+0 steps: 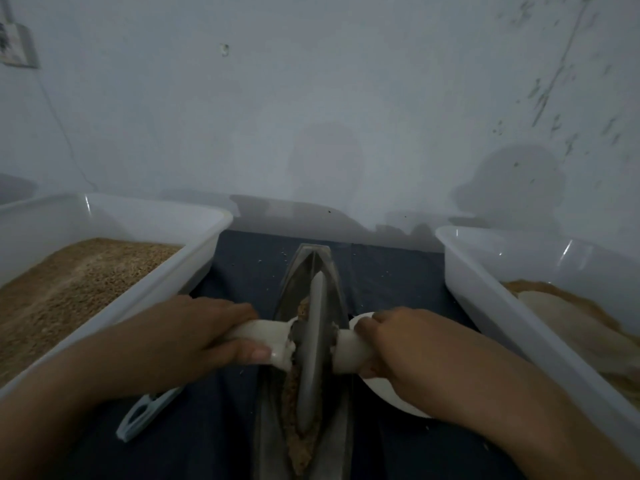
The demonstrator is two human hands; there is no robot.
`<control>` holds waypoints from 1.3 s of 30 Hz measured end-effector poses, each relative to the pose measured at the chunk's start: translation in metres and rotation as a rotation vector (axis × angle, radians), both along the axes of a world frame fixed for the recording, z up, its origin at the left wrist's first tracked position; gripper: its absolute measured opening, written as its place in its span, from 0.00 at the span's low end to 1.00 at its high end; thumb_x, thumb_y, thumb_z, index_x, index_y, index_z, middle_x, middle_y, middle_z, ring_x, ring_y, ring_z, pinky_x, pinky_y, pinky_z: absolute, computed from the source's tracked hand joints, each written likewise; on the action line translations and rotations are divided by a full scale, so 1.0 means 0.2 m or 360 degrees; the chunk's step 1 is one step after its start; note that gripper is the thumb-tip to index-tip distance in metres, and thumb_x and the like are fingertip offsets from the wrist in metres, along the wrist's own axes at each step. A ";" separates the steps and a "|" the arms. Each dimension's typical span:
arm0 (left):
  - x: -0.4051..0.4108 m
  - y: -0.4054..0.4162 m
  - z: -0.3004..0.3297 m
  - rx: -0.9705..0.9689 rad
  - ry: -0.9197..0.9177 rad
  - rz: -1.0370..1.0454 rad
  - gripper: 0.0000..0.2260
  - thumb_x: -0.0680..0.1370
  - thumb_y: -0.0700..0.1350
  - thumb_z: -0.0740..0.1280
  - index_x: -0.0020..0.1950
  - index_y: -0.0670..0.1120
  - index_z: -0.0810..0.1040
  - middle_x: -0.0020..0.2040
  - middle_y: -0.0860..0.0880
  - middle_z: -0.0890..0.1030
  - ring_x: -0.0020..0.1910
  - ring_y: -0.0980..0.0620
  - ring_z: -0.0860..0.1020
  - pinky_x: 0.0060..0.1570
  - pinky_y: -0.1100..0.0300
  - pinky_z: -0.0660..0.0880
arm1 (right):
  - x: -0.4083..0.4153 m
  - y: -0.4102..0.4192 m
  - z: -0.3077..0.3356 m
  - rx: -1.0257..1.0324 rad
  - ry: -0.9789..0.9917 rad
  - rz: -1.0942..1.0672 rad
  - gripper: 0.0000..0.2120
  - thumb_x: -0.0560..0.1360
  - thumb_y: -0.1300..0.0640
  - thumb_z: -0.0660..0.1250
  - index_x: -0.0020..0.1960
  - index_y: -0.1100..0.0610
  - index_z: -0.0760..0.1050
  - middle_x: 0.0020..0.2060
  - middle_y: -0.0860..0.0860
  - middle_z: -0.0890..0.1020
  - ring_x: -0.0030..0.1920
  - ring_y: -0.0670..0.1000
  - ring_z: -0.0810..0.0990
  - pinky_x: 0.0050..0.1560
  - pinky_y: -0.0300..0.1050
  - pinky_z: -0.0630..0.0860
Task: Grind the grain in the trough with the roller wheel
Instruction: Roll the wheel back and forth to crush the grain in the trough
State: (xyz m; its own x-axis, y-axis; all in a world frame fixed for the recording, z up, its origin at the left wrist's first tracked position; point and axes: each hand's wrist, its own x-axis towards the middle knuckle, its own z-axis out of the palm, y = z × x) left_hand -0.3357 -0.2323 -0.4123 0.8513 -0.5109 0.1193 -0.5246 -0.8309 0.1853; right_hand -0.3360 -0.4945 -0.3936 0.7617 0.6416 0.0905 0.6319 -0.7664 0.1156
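Crushed brown grain (300,441) under upright wheel (312,344)

The one camera sits on my head, looking forward and down, close over my work. My left hand (194,336) and right hand (401,344) fill the near centre, with the trough (308,268) running away from me toward the far wall (311,116). The wide lens bends the edges, and the dim light probably softens far detail. No second view shares this scene.
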 end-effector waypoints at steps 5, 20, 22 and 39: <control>0.08 -0.08 -0.11 0.0127 -0.0618 0.0260 0.42 0.61 0.72 0.24 0.59 0.59 0.66 0.47 0.61 0.70 0.49 0.61 0.72 0.45 0.64 0.62 | 0.15 0.02 -0.07 0.0135 -0.0152 -0.0144 0.12 0.78 0.60 0.58 0.61 0.54 0.67 0.56 0.51 0.73 0.55 0.50 0.71 0.44 0.40 0.60; -0.01 0.03 0.01 -0.0141 0.0143 -0.0038 0.26 0.64 0.79 0.48 0.48 0.64 0.70 0.45 0.64 0.75 0.43 0.64 0.75 0.42 0.67 0.70 | -0.05 0.06 0.05 -0.0208 0.0072 -0.0023 0.16 0.81 0.56 0.53 0.67 0.59 0.63 0.64 0.55 0.69 0.63 0.53 0.68 0.44 0.40 0.56; -0.01 0.01 0.01 -0.0085 0.0128 -0.0004 0.28 0.64 0.78 0.46 0.49 0.62 0.71 0.44 0.61 0.75 0.43 0.64 0.75 0.43 0.66 0.71 | -0.04 0.05 0.04 -0.0245 0.0086 -0.0014 0.16 0.80 0.55 0.55 0.67 0.58 0.63 0.64 0.54 0.69 0.62 0.52 0.68 0.48 0.42 0.56; 0.05 -0.05 -0.06 0.0147 -0.0195 0.0211 0.31 0.66 0.73 0.40 0.53 0.57 0.69 0.45 0.60 0.72 0.46 0.60 0.73 0.44 0.63 0.65 | 0.11 0.03 -0.05 0.0014 -0.0149 -0.0061 0.13 0.78 0.59 0.56 0.61 0.53 0.67 0.57 0.50 0.72 0.56 0.50 0.69 0.45 0.40 0.61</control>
State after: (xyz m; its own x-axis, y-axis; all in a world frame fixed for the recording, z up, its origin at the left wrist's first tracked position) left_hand -0.3258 -0.2424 -0.4248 0.8939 -0.4087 0.1840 -0.4233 -0.9048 0.0466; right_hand -0.3145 -0.4881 -0.4040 0.7735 0.6111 0.1678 0.5889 -0.7910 0.1661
